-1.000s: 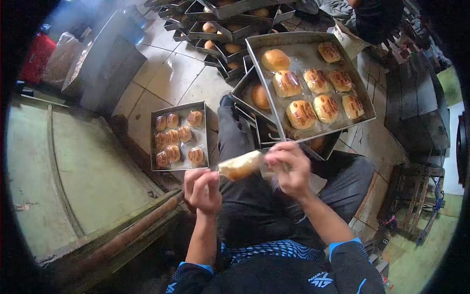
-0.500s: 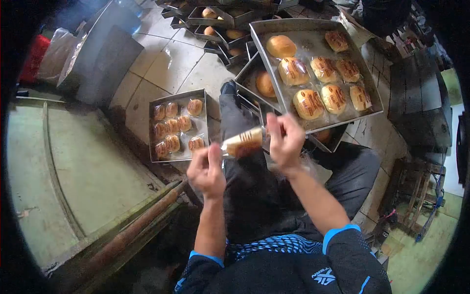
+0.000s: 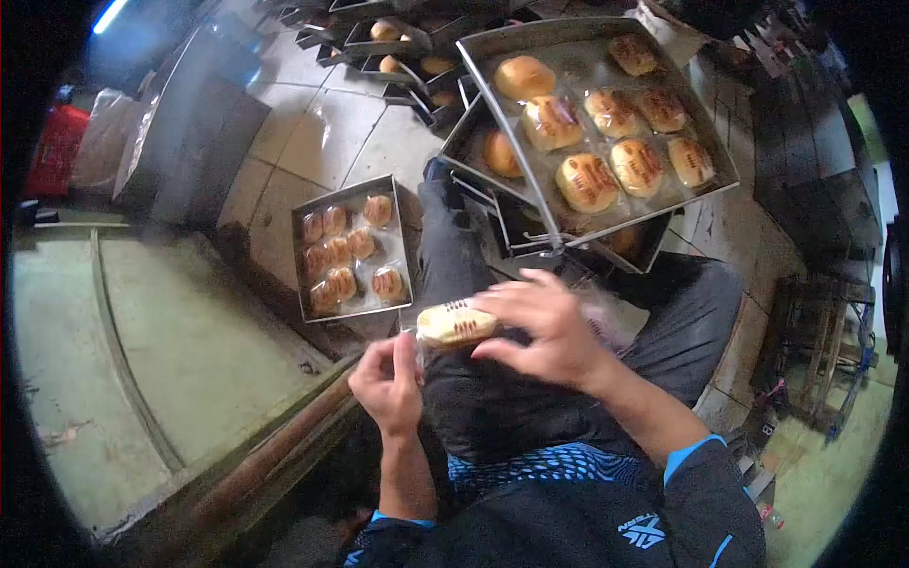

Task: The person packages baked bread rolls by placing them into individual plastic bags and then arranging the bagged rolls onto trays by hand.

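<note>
A bread bun in a clear printed wrapper point(image 3: 456, 324) hangs level above my lap. My left hand point(image 3: 390, 383) pinches the wrapper's left end between thumb and fingers. At the bun's other end is my right hand point(image 3: 549, 331), its fingers stretched out and the thumb apart; the fingertips touch or overlap that end. Up and to the right, a large metal tray point(image 3: 578, 76) holds several wrapped buns point(image 3: 636, 168) and one plain bun point(image 3: 525, 78). A smaller metal tray point(image 3: 405, 241) on the floor to the left carries more wrapped buns point(image 3: 339, 250).
More trays point(image 3: 431, 43) with plain buns are stacked at the back. Under the large tray lies another tray holding a bun point(image 3: 502, 153). A pale green panel point(image 3: 189, 331) with a rusty pipe point(image 3: 275, 445) runs along my left. A wooden rack point(image 3: 819, 350) stands at right.
My right hand has loosened from its pinch on the wrapper's right end, its fingers now spread. The bun has moved down and slightly left. My left hand keeps its pinch.
</note>
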Demonstrator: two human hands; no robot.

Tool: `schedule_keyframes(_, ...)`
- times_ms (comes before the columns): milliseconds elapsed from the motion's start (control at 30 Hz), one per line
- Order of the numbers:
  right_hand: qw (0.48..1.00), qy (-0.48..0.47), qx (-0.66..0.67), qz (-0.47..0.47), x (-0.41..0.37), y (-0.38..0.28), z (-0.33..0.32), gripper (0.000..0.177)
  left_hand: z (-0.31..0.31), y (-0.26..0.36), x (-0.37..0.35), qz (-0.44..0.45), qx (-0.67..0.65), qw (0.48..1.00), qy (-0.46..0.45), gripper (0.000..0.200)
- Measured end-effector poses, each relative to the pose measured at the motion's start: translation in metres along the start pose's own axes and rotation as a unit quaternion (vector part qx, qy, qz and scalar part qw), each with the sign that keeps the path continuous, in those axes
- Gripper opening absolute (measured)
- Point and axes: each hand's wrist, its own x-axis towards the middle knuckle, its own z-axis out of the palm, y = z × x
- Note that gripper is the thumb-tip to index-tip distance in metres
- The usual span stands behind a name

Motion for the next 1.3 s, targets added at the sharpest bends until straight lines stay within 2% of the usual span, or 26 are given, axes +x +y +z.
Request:
schedule_keyframes(33, 0.998, -0.046, -0.051, -0.015, 0.011, -0.008, 0.006, 0.054, 0.006, 0.003, 0.012, -0.026, -0.012, 1.0, -0.011, 0.018)
schedule_keyframes(67, 0.986, -0.138, -0.094, 0.009, 0.015, 0.0, 0.017, 0.074, 0.013, 0.003, 0.023, -0.061, -0.055, 0.996, -0.022, 0.017)
schedule_keyframes(100, 0.987, -0.155, -0.028, 0.038, 0.019, 0.017, 0.026, 0.073, 0.018, 0.006, 0.03, -0.062, -0.062, 0.996, -0.018, 0.019)
schedule_keyframes(167, 0.969, -0.186, 0.101, 0.129, 0.04, 0.031, -0.001, 0.068, 0.02, 0.013, 0.042, -0.065, -0.077, 0.995, -0.006, 0.029)
schedule_keyframes(233, 0.97, -0.062, 0.173, 0.162, 0.054, 0.055, -0.028, 0.063, 0.014, -0.004, 0.046, -0.034, -0.127, 0.991, -0.005, 0.032)
schedule_keyframes(267, 0.966, -0.006, 0.152, 0.209, 0.055, 0.092, -0.033, 0.066, 0.013, -0.017, 0.047, -0.031, -0.137, 0.99, -0.003, 0.03)
schedule_keyframes(300, 0.921, 0.051, 0.262, 0.284, 0.069, 0.1, -0.053, 0.065, 0.015, -0.027, 0.047, -0.028, -0.147, 0.989, -0.001, 0.029)
schedule_keyframes(333, 0.87, 0.091, 0.303, 0.378, 0.086, 0.111, -0.075, 0.06, 0.022, -0.027, 0.046, -0.045, -0.121, 0.991, -0.017, 0.026)
schedule_keyframes(367, 0.873, 0.169, 0.213, 0.406, 0.101, 0.139, -0.086, 0.049, 0.032, -0.023, 0.041, -0.062, -0.094, 0.993, -0.033, 0.024)
schedule_keyframes(433, 0.852, 0.236, 0.245, 0.399, 0.13, 0.188, -0.117, 0.042, 0.067, -0.008, 0.03, -0.02, -0.12, 0.988, -0.093, 0.017)
schedule_keyframes(500, 0.86, 0.288, -0.023, 0.421, 0.145, 0.192, -0.145, 0.034, 0.093, -0.002, 0.018, -0.023, -0.057, 0.971, -0.232, 0.024)
schedule_keyframes(533, 0.872, 0.308, -0.039, 0.379, 0.136, 0.201, -0.153, 0.031, 0.108, 0.011, 0.018, 0.064, 0.025, 0.955, -0.289, 0.033)
schedule_keyframes(567, 0.882, 0.327, -0.054, 0.335, 0.12, 0.213, -0.157, 0.03, 0.129, 0.005, 0.013, 0.153, 0.082, 0.944, -0.281, 0.042)
schedule_keyframes(600, 0.891, 0.342, -0.067, 0.291, 0.107, 0.215, -0.155, 0.029, 0.147, 0.001, 0.008, 0.203, 0.162, 0.932, -0.254, 0.045)
schedule_keyframes(667, 0.936, 0.33, -0.035, 0.117, 0.063, 0.158, -0.127, 0.023, 0.164, -0.042, 0.004, 0.172, 0.199, 0.905, -0.334, 0.041)
schedule_keyframes(700, 0.958, 0.277, -0.081, -0.012, 0.036, 0.142, -0.118, 0.013, 0.172, -0.055, 0.002, 0.157, 0.217, 0.887, -0.375, 0.039)
schedule_keyframes(733, 0.969, 0.23, -0.066, 0.061, 0.004, 0.105, -0.104, 0.004, 0.172, -0.057, 0.003, 0.118, 0.2, 0.874, -0.426, 0.027)
schedule_keyframes(833, 0.977, 0.116, -0.08, 0.162, -0.067, 0.071, -0.073, 0.017, 0.169, -0.059, 0.001, 0.149, 0.134, 0.88, -0.431, 0.016)
schedule_keyframes(867, 0.966, 0.11, -0.016, 0.233, -0.092, 0.074, -0.064, 0.019, 0.166, -0.055, -0.001, 0.14, 0.078, 0.893, -0.421, 0.011)
schedule_keyframes(900, 0.946, 0.106, 0.05, 0.301, -0.115, 0.08, -0.055, 0.02, 0.165, -0.054, -0.002, 0.153, 0.102, 0.891, -0.415, 0.015)
schedule_keyframes(933, 0.944, 0.103, 0.032, 0.31, -0.127, 0.08, -0.054, 0.016, 0.166, -0.053, -0.003, 0.145, 0.115, 0.892, -0.413, 0.017)
schedule_keyframes(1033, 0.942, 0.149, -0.005, 0.301, -0.137, 0.078, -0.063, 0.01, 0.16, -0.035, -0.004, 0.114, 0.118, 0.892, -0.42, 0.019)
schedule_keyframes(1067, 0.95, 0.156, -0.051, 0.267, -0.137, 0.081, -0.069, 0.01, 0.158, -0.028, -0.002, 0.105, 0.114, 0.892, -0.424, 0.019)
schedule_keyframes(1167, 0.962, 0.181, 0.029, 0.203, -0.139, 0.09, -0.079, 0.015, 0.152, -0.046, -0.001, 0.131, 0.125, 0.894, -0.409, 0.026)
schedule_keyframes(1200, 0.966, 0.173, 0.033, 0.191, -0.141, 0.091, -0.082, 0.017, 0.151, -0.046, -0.002, 0.155, 0.176, 0.891, -0.388, 0.032)
schedule_keyframes(1300, 0.966, 0.213, -0.019, 0.148, -0.139, 0.088, -0.07, 0.014, 0.149, -0.045, -0.007, 0.201, 0.25, 0.873, -0.367, 0.032)
